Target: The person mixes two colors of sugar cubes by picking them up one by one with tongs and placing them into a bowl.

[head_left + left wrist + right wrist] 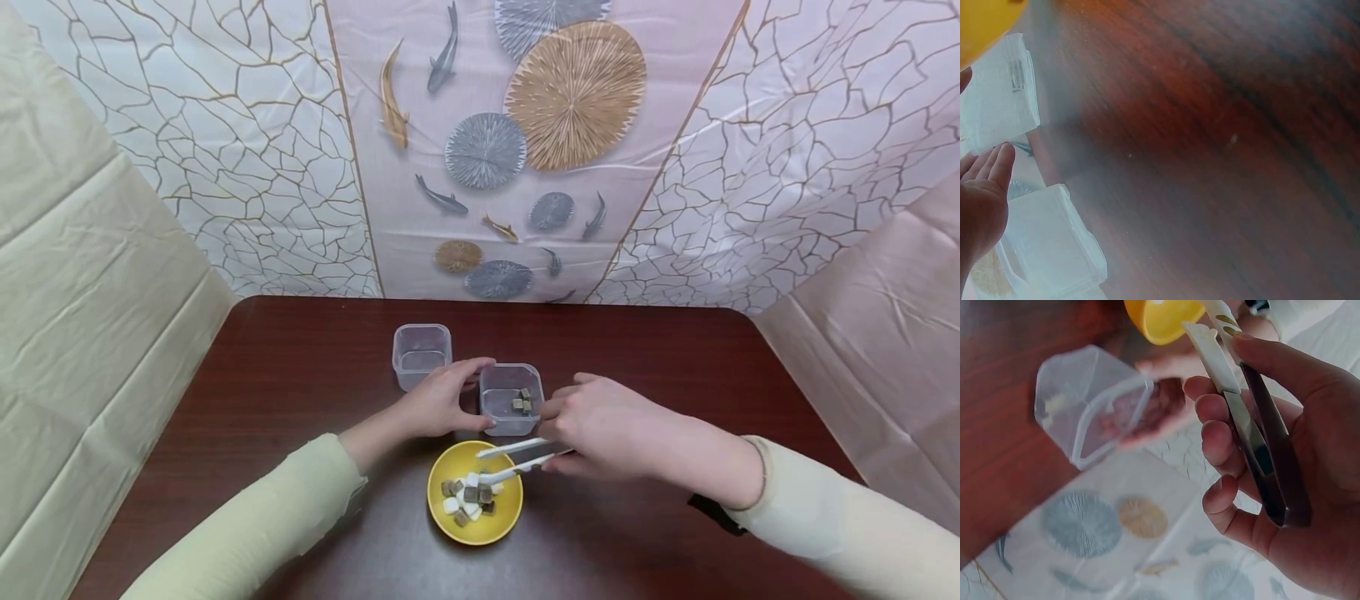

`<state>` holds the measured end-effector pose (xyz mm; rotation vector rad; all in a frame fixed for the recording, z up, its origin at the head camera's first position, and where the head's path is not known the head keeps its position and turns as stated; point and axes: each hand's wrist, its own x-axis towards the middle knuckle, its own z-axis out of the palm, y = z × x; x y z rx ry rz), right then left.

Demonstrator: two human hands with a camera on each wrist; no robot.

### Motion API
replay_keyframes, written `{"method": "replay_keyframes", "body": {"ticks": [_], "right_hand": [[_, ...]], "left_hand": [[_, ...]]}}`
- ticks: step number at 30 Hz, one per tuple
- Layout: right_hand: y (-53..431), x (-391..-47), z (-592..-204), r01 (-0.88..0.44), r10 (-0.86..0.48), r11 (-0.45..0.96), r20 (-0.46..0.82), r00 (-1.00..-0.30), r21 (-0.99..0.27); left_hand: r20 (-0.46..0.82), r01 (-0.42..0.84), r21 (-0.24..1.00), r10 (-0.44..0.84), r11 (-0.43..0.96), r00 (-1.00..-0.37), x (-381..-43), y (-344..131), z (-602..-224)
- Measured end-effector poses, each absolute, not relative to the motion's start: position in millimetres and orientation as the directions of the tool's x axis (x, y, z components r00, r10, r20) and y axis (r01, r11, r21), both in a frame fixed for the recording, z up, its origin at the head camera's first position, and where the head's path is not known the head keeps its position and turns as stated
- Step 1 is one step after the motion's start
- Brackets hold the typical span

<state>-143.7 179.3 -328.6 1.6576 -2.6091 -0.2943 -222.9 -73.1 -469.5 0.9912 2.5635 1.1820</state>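
My left hand (435,402) holds a clear plastic container (512,427) by its left side, fingers at the far corner and thumb at the near one. Inside the container lie several brown cubes (517,405). My right hand (611,423) grips a pair of tongs (1272,434) with dark handles and white tips. The tips reach over a yellow bowl (442,467), spread apart, the lower one by the pile of white and brown cubes (471,494). In the right wrist view, fingers and thumb lie along both tong arms. No cube shows between the tips.
A second clear container (422,360) stands behind my left hand, with no cubes visible in it. The dark wooden table (315,350) ends at a patterned cloth backdrop (480,217), with pale cloth on both sides. A black band (716,512) shows under the right sleeve.
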Motion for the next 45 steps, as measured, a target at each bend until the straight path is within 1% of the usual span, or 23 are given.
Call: {"method": "replay_keyframes", "body": {"ticks": [8,14,18,22,29,38,45], "right_hand": [[195,-160,-310,-0.852,-0.877,0.473,0.026,-0.480,0.226],[199,-176,-307,-0.798,-0.845,0.515,0.026,-0.535,0.313],[196,-187,-311,-0.771,-0.818,0.539,-0.007,-0.575,0.338],[189,-198,-317,-0.762,-0.797,0.547,-0.063,-0.601,0.346],[172,-212,-333,-0.766,-0.780,0.537,-0.138,-0.610,0.354],[157,-221,-343,-0.739,-0.713,0.552,-0.240,-0.658,0.386],[148,-226,-348,-0.741,-0.674,0.566,-0.315,-0.668,0.361]], "left_hand": [[0.145,0.520,0.715,0.629,0.467,-0.764,-222,-74,-468],[0.137,0.509,0.725,0.627,0.464,-0.767,-222,-73,-468],[0.134,0.505,0.731,0.629,0.459,-0.766,-222,-73,-470],[0.129,0.500,0.735,0.629,0.458,-0.766,-223,-73,-470],[0.136,0.502,0.736,0.627,0.455,-0.767,-224,-73,-472],[0.128,0.499,0.734,0.628,0.461,-0.768,-224,-73,-471],[0.121,0.498,0.731,0.629,0.466,-0.768,-224,-74,-469]]}}
